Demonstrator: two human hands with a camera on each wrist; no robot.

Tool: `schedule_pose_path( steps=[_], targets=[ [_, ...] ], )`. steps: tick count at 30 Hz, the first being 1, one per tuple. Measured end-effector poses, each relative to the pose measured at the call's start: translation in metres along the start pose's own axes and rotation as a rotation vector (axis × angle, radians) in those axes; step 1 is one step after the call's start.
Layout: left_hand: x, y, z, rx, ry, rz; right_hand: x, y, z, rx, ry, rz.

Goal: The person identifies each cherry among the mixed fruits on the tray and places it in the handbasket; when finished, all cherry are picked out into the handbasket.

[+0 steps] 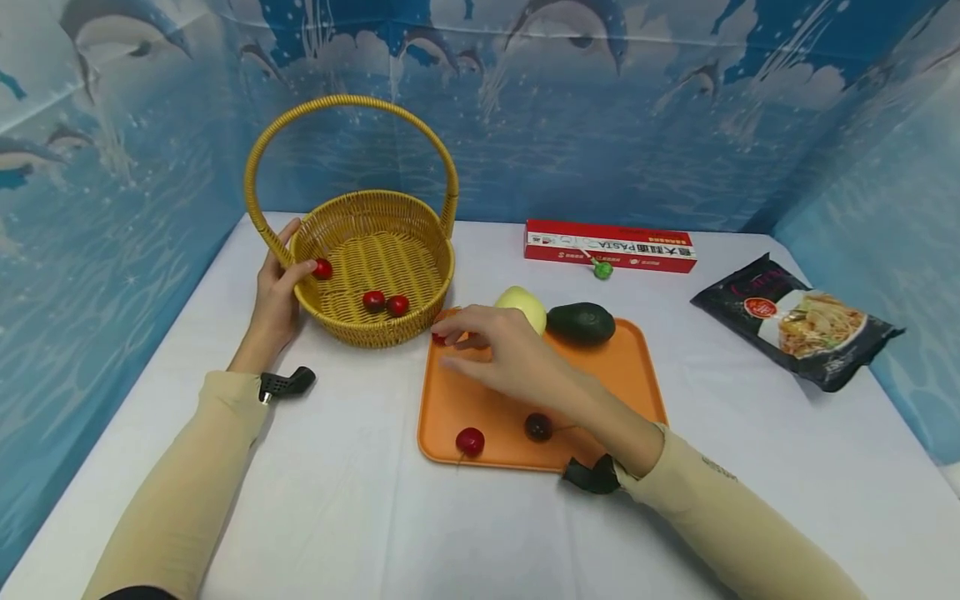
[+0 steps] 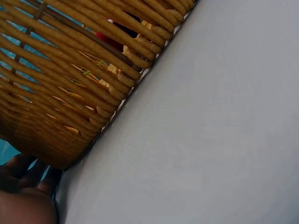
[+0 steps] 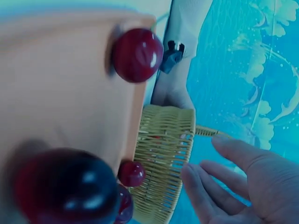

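My left hand (image 1: 276, 296) grips the left side of a yellow wicker basket (image 1: 378, 335), thumb over the rim near the handle's foot. Three cherries, one of them a red cherry (image 1: 397, 306), lie inside. Over the orange tray (image 1: 652, 375) is my right hand (image 1: 510, 350), its fingers loosely extended with nothing between them. Just past its fingertips, a cherry (image 1: 438, 338) shows at the tray's far left corner, partly hidden. Nearer me on the tray lie a red cherry (image 1: 470, 442) and a dark cherry (image 1: 538, 427). In the right wrist view, two cherries sit close to the basket side.
A pale green round fruit (image 1: 522, 307) and an avocado (image 1: 581, 323) lie at the tray's far edge. Behind stand a red pasta box (image 1: 637, 247) and a small green vegetable (image 1: 602, 269). A black noodle packet (image 1: 798, 321) lies at the right.
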State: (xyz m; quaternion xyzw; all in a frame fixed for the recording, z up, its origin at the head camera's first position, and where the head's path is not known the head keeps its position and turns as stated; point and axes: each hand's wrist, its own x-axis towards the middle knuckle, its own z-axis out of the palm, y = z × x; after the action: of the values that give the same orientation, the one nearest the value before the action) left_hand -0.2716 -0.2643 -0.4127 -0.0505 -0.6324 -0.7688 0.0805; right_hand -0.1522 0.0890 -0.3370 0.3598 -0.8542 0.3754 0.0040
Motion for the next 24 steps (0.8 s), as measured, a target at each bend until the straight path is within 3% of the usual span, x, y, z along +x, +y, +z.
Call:
schedule_pose_path(
  steps=[8,14,18,24],
  targets=[
    [0.002,0.001,0.001,0.001,-0.001,-0.007,-0.025,0.000,0.000,-0.001,-0.279,0.072],
    [0.000,0.000,0.000,-0.005,0.007,0.003,-0.032,0.005,0.000,0.025,-0.433,0.156],
    [-0.001,-0.001,-0.001,0.000,0.013,0.000,-0.034,0.009,0.003,0.066,-0.489,0.187],
    [0.001,-0.002,0.000,0.010,0.015,0.005,-0.035,0.014,0.008,0.122,-0.489,0.139]
  ],
)
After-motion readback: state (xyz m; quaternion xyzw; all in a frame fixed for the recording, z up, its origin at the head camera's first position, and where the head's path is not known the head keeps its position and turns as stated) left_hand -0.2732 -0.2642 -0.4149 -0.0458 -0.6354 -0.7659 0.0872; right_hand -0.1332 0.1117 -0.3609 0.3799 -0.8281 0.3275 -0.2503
